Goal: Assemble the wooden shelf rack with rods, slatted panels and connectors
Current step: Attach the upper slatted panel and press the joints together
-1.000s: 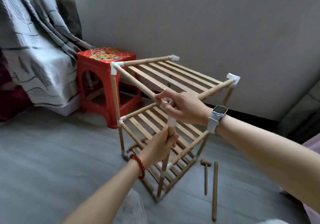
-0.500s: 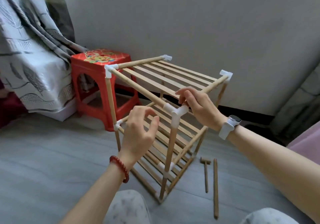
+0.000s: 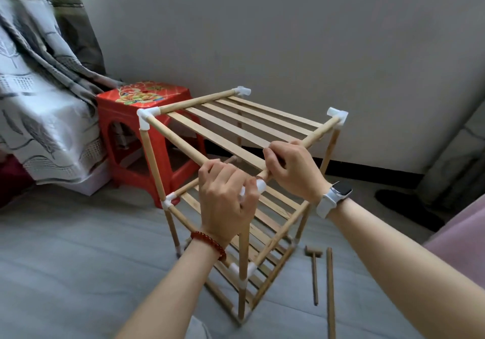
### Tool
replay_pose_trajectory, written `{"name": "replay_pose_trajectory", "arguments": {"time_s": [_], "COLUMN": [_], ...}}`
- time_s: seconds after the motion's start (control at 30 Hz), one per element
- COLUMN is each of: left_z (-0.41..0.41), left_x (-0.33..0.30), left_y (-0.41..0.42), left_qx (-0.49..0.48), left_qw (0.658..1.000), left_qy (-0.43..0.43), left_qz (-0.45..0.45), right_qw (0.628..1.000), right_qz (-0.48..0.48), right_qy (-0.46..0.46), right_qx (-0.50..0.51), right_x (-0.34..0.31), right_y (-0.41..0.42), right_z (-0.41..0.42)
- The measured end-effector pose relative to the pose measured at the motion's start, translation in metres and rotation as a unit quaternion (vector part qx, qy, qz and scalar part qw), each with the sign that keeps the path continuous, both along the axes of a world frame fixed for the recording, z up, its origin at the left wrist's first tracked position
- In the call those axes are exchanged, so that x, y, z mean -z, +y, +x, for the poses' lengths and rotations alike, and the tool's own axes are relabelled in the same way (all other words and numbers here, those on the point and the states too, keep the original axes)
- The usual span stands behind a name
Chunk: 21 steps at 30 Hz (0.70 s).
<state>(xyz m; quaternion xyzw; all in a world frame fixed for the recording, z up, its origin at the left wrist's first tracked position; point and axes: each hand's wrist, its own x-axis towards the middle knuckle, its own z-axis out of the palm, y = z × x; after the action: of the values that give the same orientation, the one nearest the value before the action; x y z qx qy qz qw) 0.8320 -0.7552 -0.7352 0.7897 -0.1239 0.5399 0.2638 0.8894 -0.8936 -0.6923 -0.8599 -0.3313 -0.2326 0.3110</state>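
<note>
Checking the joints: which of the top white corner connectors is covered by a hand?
The near corner connector, under the left hand. The other three top connectors stand bare, untouched.

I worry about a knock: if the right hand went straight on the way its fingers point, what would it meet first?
The right hand grips the top side rod, fingers pointing left across the near corner. The left hand, over the corner connector, looks first in line, though depth is unclear.

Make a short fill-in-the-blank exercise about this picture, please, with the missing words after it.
1. The stool behind the rack is ____.
2. The watch is on the ____ wrist.
3. The small mallet lies on the ____.
4. The left hand covers the rack's near top ____.

Missing words: red; right; floor; corner
</note>
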Motion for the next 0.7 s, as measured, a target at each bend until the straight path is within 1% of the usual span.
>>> {"name": "replay_pose_trajectory", "arguments": {"time_s": [0.13,0.23,0.33,0.4,0.47,0.57,0.63,0.7], "left_z": [0.000,0.002,-0.002,-0.005,-0.010,-0.020,-0.026,-0.028], "left_x": [0.008,0.008,0.006,0.003,-0.003,-0.017,-0.027,-0.033], "left_y": [-0.004,-0.005,-0.006,-0.004,0.002,0.011,0.010,0.004], "left_qx": [0.007,-0.003,-0.015,-0.023,-0.031,-0.047,-0.054,-0.059], "left_qw": [0.999,0.999,1.000,0.999,0.992,0.965,0.946,0.934], "left_qy": [-0.007,-0.007,0.008,0.034,0.080,0.156,0.208,0.245], "left_qz": [-0.044,-0.046,-0.025,0.019,0.091,0.206,0.242,0.255], "right_qw": [0.999,0.998,0.998,0.999,0.999,0.997,0.996,0.995], "right_qz": [0.042,0.058,0.048,0.042,0.045,0.061,0.071,0.078], "right_qy": [-0.021,-0.029,-0.029,-0.024,-0.023,-0.039,-0.053,-0.057], "right_qx": [0.003,0.003,-0.005,-0.009,-0.011,-0.011,-0.016,-0.017], "right_x": [0.011,0.014,0.017,0.018,0.018,0.020,0.023,0.024], "right_y": [0.001,0.003,-0.001,-0.003,-0.004,-0.004,-0.003,-0.004], "right_z": [0.002,0.003,0.006,0.007,0.008,0.007,0.006,0.006]}}
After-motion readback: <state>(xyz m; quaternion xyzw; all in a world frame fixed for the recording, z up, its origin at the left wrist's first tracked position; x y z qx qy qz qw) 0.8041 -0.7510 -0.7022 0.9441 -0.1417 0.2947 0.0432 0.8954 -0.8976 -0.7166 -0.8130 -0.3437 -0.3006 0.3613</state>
